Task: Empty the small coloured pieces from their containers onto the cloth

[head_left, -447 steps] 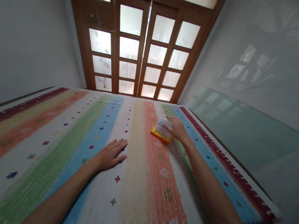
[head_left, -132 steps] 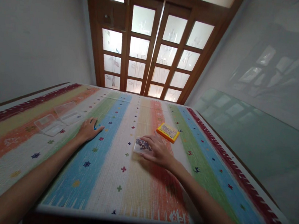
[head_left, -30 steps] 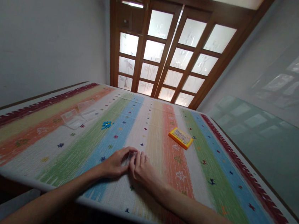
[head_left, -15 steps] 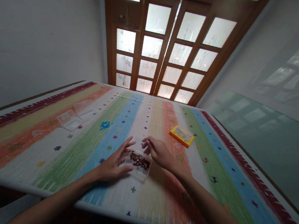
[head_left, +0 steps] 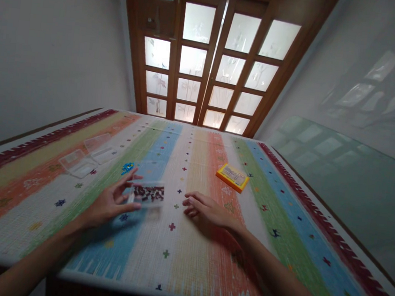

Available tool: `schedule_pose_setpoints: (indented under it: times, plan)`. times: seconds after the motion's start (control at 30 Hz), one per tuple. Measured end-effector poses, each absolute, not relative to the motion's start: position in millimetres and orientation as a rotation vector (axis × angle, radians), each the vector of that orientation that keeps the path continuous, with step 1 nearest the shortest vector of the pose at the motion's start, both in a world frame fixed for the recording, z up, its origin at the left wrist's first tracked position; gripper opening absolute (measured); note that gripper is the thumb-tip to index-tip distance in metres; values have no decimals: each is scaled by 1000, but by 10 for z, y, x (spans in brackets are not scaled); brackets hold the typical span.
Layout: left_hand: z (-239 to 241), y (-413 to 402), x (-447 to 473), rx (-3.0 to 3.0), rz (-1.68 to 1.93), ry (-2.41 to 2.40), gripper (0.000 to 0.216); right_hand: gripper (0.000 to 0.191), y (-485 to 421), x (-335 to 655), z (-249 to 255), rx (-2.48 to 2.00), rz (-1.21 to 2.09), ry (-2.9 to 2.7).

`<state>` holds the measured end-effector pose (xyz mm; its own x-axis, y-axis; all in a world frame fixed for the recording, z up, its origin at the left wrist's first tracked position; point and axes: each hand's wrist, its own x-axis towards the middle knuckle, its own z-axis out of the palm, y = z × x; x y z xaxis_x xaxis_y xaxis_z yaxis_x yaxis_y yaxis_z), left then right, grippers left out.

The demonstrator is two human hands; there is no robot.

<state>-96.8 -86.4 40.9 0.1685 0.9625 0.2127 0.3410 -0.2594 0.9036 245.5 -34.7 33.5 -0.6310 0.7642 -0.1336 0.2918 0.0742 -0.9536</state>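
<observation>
My left hand (head_left: pixel 110 202) grips the left end of a small clear plastic box (head_left: pixel 154 204) between thumb and fingers. Inside the box lie many small dark brown pieces (head_left: pixel 148 193), blurred by motion. The box appears slightly lifted over the blue and white stripes of the cloth. My right hand (head_left: pixel 208 209) is to the right of the box, apart from it, palm down and low over the cloth, with loosely bent fingers and nothing visible in them. Just beyond my left fingertips is a small heap of bright blue pieces (head_left: pixel 127 167).
An open clear plastic case (head_left: pixel 74 158) with its see-through parts lies on the left of the striped tablecloth (head_left: pixel 157 266). A yellow-orange flat box (head_left: pixel 232 177) with a printed label rests at the right. Walls flank the table, and glazed wooden doors (head_left: pixel 214 58) stand behind it.
My left hand has closed on the clear box and carried it leftward toward the blue pieces. The right hand has separated from the box. The camera view has shifted slightly.
</observation>
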Motion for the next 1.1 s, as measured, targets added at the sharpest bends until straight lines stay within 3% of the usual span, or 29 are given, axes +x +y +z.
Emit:
schedule_pose_setpoints:
  times: [0.23, 0.4, 0.63, 0.97, 1.1]
  plan:
    - [578, -424, -1679, 1855, 1359, 1875, 90, 29, -410, 2603, 152, -963, 1525, -1983]
    - [614, -220, -1931, 2133, 1195, 2130, 93, 26, -409, 2611, 168, -946, 1510, -1992]
    - [618, 52, -2055, 2398, 1021, 2003, 84, 24, -435, 2603, 201, -976, 1434, -2041]
    - [710, 138, -1941, 2683, 688, 1718, 53, 21, -465, 2600, 230, -916, 1365, -2091]
    - [681, 112, -1948, 2806, 590, 1706, 58, 21, -452, 2604, 210, -926, 1359, -2102]
